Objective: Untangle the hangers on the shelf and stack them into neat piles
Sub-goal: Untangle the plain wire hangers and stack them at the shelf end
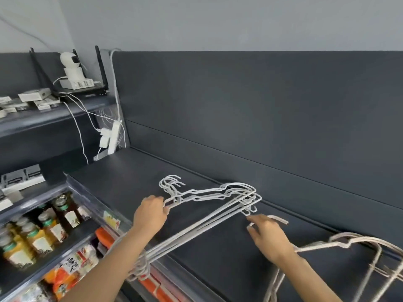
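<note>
The left hand sits left of the frame's centre, its forearm rising from the bottom edge. Its fingers are curled round the necks of a stack of white wire hangers, gripping them just below the hooks, which point toward the upper right. From that grip the stack runs right along its shoulders to a rounded corner near the back panel. Its long bottom bars slant down to the lower left, where the other corner hangs past the shelf's front edge, against the left forearm.

The right hand is right of centre, wrist low, palm down. Its fingers are stretched out and slightly spread toward the stack's right corner, close to it but apart. It lies over the neck of a second bunch of hangers, whose hook shows just beyond the fingers. Whether the thumb catches that wire cannot be told. That bunch trails off blurred to the lower right.

Both lots rest on the dark grey shelf. At lower left stand bottles. At upper left a white power strip hangs below a small white camera.
</note>
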